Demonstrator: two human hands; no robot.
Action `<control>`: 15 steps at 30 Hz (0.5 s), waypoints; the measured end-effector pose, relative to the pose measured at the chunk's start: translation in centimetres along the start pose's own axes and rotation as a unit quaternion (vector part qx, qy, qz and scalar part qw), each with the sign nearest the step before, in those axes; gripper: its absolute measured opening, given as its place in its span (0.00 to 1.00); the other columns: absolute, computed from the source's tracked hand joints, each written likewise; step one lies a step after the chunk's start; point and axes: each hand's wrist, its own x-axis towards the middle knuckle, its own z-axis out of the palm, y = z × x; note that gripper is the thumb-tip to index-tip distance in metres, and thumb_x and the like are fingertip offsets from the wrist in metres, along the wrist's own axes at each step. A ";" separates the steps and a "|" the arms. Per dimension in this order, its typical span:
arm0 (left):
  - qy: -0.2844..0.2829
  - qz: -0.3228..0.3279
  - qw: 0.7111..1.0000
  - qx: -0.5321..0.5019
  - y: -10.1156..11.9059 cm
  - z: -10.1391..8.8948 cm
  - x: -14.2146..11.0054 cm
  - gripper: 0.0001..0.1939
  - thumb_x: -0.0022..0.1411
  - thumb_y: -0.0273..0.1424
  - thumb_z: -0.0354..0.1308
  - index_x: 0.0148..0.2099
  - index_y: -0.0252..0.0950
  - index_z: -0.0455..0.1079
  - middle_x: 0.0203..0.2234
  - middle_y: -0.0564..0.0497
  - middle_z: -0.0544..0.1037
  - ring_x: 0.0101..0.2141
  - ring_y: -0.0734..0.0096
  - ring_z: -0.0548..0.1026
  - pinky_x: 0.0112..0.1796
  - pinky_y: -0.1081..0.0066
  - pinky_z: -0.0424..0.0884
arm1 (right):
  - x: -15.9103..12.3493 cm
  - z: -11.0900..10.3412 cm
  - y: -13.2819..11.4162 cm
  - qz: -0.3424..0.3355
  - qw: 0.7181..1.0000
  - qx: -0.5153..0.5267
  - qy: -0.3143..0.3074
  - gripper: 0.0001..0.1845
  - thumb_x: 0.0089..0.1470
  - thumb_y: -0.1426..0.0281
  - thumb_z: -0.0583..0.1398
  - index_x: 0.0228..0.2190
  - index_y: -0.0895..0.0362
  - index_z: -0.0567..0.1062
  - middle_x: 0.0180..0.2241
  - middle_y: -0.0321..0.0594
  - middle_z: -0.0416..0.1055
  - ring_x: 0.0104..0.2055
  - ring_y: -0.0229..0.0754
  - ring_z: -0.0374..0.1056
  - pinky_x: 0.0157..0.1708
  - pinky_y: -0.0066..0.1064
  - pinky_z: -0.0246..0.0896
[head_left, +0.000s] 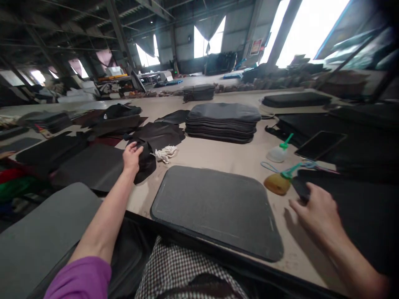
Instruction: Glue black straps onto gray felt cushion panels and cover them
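A dark grey rounded panel point(215, 207) lies flat on the work table before me. My left hand point(132, 158) is over a crumpled black leather-like piece point(146, 164) left of the panel, its fingers loosely bent and thumb apart, with nothing visible in them. Beside that piece lies a bunched white cloth point(166, 153). On the right, my right hand point(319, 207), a little blurred, hovers at the edge of black sheets point(364, 203), thumb and fingers apart. Close to it sits a squeeze bottle of amber liquid point(277, 184) with a green nozzle.
A stack of dark panels point(222, 122) stands behind the panel. A whitish bottle point(277, 154) and a phone point(321, 144) are at right. Dark sheets point(90, 166) spread over the left side; a grey sheet point(52, 232) is at lower left.
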 end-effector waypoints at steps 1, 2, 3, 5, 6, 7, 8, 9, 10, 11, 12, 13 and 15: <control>0.003 0.004 0.999 -0.035 1.0 -0.3 -0.3 0.27 0.67 0.29 0.57 0.66 0.31 0.57 0.41 0.49 0.77 0.35 0.79 0.76 0.44 0.73 0.75 | -1.4 -0.9 -0.8 -0.019 1.000 -0.012 -0.001 0.29 0.47 0.61 0.62 0.51 0.60 0.74 0.56 0.63 0.69 0.57 0.66 0.66 0.58 0.55 0.57; 0.004 0.013 0.998 -0.064 2.2 -0.5 -1.0 0.27 0.68 0.29 0.56 0.67 0.32 0.56 0.42 0.50 0.77 0.36 0.81 0.76 0.45 0.74 0.75 | -2.9 -1.7 -2.0 -0.027 1.000 -0.003 -0.005 0.29 0.52 0.60 0.60 0.53 0.59 0.74 0.57 0.60 0.69 0.54 0.63 0.68 0.58 0.54 0.58; -0.003 0.026 0.995 -0.095 3.4 -0.7 -2.1 0.28 0.68 0.30 0.56 0.67 0.34 0.56 0.44 0.50 0.77 0.38 0.81 0.77 0.46 0.74 0.75 | -4.4 -2.4 -3.4 -0.020 0.999 0.029 -0.027 0.27 0.55 0.57 0.58 0.53 0.56 0.75 0.56 0.56 0.71 0.50 0.60 0.71 0.56 0.52 0.61; -0.039 0.061 0.985 -0.156 5.8 -0.7 -5.8 0.29 0.65 0.34 0.62 0.66 0.40 0.60 0.47 0.51 0.77 0.41 0.78 0.78 0.47 0.73 0.76 | -7.3 -3.1 -6.9 0.027 0.984 0.140 -0.106 0.22 0.58 0.51 0.59 0.46 0.51 0.80 0.50 0.49 0.77 0.48 0.57 0.72 0.52 0.50 0.65; -0.086 0.080 0.972 -0.204 6.8 -0.5 -8.4 0.30 0.63 0.36 0.65 0.64 0.41 0.62 0.47 0.50 0.78 0.42 0.74 0.79 0.47 0.71 0.77 | -8.8 -3.3 -8.8 0.048 0.962 0.213 -0.162 0.22 0.58 0.48 0.60 0.43 0.51 0.81 0.47 0.48 0.78 0.49 0.57 0.72 0.53 0.50 0.66; -0.137 0.083 0.959 -0.232 7.6 -0.2 -11.5 0.32 0.62 0.37 0.67 0.65 0.42 0.62 0.48 0.50 0.78 0.43 0.70 0.79 0.47 0.69 0.78 | -10.2 -3.2 -10.6 0.068 0.931 0.282 -0.220 0.24 0.58 0.47 0.61 0.42 0.52 0.82 0.46 0.48 0.79 0.50 0.56 0.73 0.53 0.49 0.67; -0.186 0.073 0.951 -0.237 8.2 0.1 -14.9 0.32 0.61 0.37 0.67 0.65 0.43 0.62 0.47 0.49 0.79 0.43 0.68 0.80 0.46 0.67 0.78 | -11.5 -3.0 -12.4 0.084 0.892 0.348 -0.278 0.24 0.60 0.47 0.60 0.44 0.52 0.81 0.49 0.48 0.78 0.51 0.55 0.73 0.54 0.49 0.67; -0.233 0.060 0.944 -0.224 8.5 0.5 -18.5 0.33 0.62 0.38 0.66 0.66 0.44 0.61 0.45 0.49 0.80 0.42 0.67 0.80 0.45 0.66 0.79 | -12.9 -2.8 -14.0 0.096 0.843 0.418 -0.324 0.25 0.62 0.47 0.59 0.48 0.52 0.81 0.52 0.49 0.77 0.53 0.54 0.72 0.56 0.48 0.66; -0.289 0.041 0.936 -0.194 8.4 0.9 -22.2 0.33 0.63 0.38 0.66 0.67 0.46 0.60 0.44 0.49 0.80 0.41 0.66 0.80 0.43 0.66 0.80 | -14.1 -2.4 -15.4 0.112 0.793 0.492 -0.342 0.27 0.64 0.46 0.57 0.51 0.53 0.79 0.54 0.49 0.76 0.55 0.53 0.72 0.58 0.47 0.66; -0.347 0.021 0.924 -0.159 8.0 1.1 -25.6 0.33 0.63 0.39 0.66 0.67 0.48 0.60 0.43 0.49 0.80 0.40 0.65 0.80 0.43 0.64 0.80 | -15.2 -2.1 -16.5 0.136 0.744 0.550 -0.355 0.29 0.64 0.46 0.57 0.54 0.53 0.77 0.55 0.50 0.75 0.57 0.52 0.71 0.59 0.48 0.65; -0.393 0.015 0.909 -0.137 7.4 1.3 -28.8 0.31 0.65 0.39 0.64 0.67 0.49 0.60 0.44 0.49 0.80 0.41 0.64 0.81 0.43 0.63 0.80 | -16.2 -1.8 -17.3 0.165 0.707 0.588 -0.357 0.30 0.63 0.45 0.58 0.55 0.53 0.76 0.55 0.50 0.75 0.56 0.52 0.72 0.58 0.48 0.66; -0.440 0.026 0.890 -0.117 6.7 1.4 -31.5 0.29 0.66 0.40 0.63 0.67 0.50 0.61 0.47 0.48 0.80 0.44 0.62 0.80 0.47 0.61 0.79 | -17.0 -1.5 -17.7 0.196 0.684 0.614 -0.342 0.30 0.61 0.46 0.60 0.55 0.53 0.76 0.54 0.50 0.75 0.55 0.52 0.72 0.57 0.47 0.67; -0.509 0.064 0.854 -0.084 5.0 1.3 -35.3 0.25 0.68 0.39 0.59 0.66 0.53 0.63 0.54 0.48 0.78 0.51 0.60 0.78 0.54 0.57 0.75 | -18.2 -1.3 -17.8 0.259 0.664 0.638 -0.293 0.30 0.58 0.49 0.66 0.54 0.54 0.76 0.52 0.49 0.77 0.51 0.51 0.75 0.53 0.45 0.69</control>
